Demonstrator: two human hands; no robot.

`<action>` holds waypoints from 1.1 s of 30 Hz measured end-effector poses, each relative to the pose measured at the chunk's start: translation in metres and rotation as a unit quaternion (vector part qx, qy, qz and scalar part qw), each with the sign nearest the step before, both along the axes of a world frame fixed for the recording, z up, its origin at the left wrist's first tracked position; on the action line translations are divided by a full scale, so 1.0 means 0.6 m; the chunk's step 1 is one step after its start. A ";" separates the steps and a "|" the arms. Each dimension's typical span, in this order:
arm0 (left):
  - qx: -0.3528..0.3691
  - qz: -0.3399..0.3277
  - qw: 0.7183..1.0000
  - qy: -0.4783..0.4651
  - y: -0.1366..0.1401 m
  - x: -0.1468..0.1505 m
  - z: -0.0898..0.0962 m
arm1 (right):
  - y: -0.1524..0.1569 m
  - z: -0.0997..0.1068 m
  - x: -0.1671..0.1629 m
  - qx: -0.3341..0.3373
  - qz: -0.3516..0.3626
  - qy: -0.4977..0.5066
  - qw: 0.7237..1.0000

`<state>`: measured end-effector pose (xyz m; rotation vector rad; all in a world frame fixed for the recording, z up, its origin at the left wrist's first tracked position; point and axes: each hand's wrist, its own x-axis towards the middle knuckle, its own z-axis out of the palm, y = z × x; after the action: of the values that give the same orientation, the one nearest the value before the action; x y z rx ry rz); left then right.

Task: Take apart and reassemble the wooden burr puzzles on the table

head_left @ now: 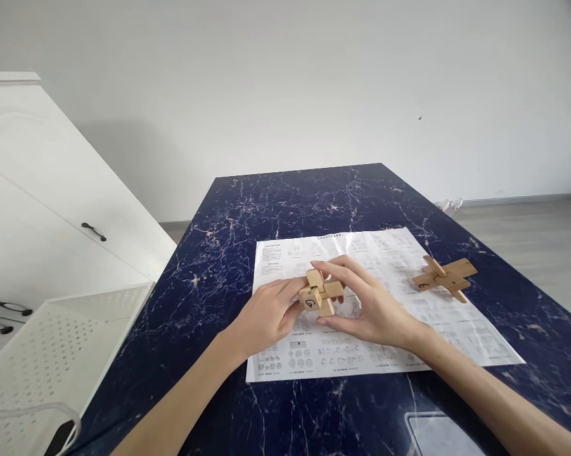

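A wooden burr puzzle [319, 292] of interlocking blocks, one end marked with a "G", is held above a printed sheet. From the left, my left hand [272, 311] closes its fingers on the puzzle. My right hand [368, 301] grips the opposite side, thumb below and fingers over the top. Under both hands lies the white instruction sheet [384, 253], printed with small diagrams. Several loose wooden pieces [449, 275], stacked crosswise with one lettered, rest by the sheet's right edge. My hands hide part of the puzzle.
Everything sits on a dark blue marbled table [295, 202]. A pale flat object [442, 434] lies at its near edge, beside my right forearm. To the left stand a white perforated surface [42, 354] with a cable and a white cabinet [52, 183].
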<state>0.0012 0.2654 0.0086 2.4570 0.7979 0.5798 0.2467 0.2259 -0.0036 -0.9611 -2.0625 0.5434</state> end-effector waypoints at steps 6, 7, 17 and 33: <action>0.009 -0.002 1.000 0.027 0.000 0.003 0.006 | 0.001 0.010 0.004 -0.010 0.018 0.010 1.000; 0.009 -0.003 1.000 0.027 0.000 0.004 0.007 | 0.000 0.010 0.004 -0.011 0.015 0.013 1.000; -0.001 -0.007 1.000 0.021 0.004 -0.001 -0.001 | -0.005 0.004 0.001 -0.037 -0.006 0.001 0.999; -0.102 0.053 0.993 -0.040 -0.013 0.017 0.011 | 0.010 0.001 -0.011 -0.326 0.088 0.252 0.907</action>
<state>0.0111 0.2573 0.0152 2.2022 0.9117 0.6001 0.2399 0.2321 -0.0027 -0.8675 -1.5094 1.4772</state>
